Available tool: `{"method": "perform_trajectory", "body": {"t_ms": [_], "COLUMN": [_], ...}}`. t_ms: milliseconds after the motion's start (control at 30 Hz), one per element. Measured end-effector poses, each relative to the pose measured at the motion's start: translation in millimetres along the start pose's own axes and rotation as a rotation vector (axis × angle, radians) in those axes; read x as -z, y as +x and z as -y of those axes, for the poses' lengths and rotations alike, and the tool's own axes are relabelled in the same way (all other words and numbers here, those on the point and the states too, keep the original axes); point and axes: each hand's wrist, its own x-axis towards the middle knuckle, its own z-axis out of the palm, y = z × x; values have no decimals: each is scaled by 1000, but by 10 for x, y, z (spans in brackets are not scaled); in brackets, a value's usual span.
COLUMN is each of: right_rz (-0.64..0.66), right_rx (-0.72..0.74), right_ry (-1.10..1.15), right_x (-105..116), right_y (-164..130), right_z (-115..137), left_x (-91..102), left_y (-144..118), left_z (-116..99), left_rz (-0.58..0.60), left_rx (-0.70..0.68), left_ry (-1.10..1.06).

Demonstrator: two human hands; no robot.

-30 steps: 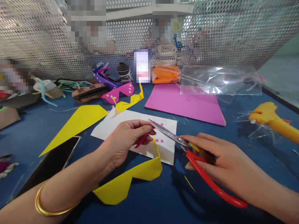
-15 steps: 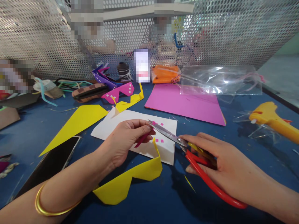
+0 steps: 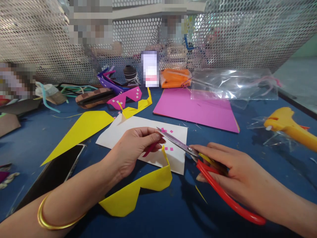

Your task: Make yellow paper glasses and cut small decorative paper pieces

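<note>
Currently the left hand, above the white sheet, has its grip closed in a pinch on a dark pink strip. Strip's upper part covered by fingers; its full length cannot be read. Right hand, beyond the sheet's right edge, has its grip wrapped round the scissors. Folded fingers cover much of the handle, so their seating in the loops is unclear. Blades reach over the sheet, tips beside the left fingertips; whether they touch the strip cannot be told.

Small pink squares lie on the sheet, some behind the blades. Yellow paper glasses stand on the counter in front of the sheet, left end next to the forearm.

Left of the sheet: yellow paper overlapping a black phone, itself partly hidden by the forearm. Behind the sheet, to the left: checked pouch, interior too dark to read. Directly behind: phone with lit screen, pixelated. Behind, to the right: orange bundle in clear wrapping, then a clear bag overlapping purple paper; pink cord-like material at the bag's right end, inside or outside undetermined. Far right of the sheet: yellow glue gun, handle cut off by the view's edge.
</note>
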Motion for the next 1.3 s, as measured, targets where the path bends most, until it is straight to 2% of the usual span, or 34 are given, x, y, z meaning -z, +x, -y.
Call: {"method": "perform_trajectory", "body": {"t_ms": [500,767,1067,1300], "right_rz": [16,-132,-68,-74], "right_rx": [-10,-55,-64,-49], "right_ry": [21,39,-34,-52], "right_x": [-34,-44,-58,-66], "right_y": [17,23,15,4], "right_z": [-51,-90,-101,-81], "left_x": [7,34,22,-1], "left_y": [20,37,-1,5], "left_z": [2,3,-11,-26], "left_rz": [33,-7,22,-31], "left_rx": [30,-44,-30,-42], "left_ry": [-48,-49,-111,-141]}}
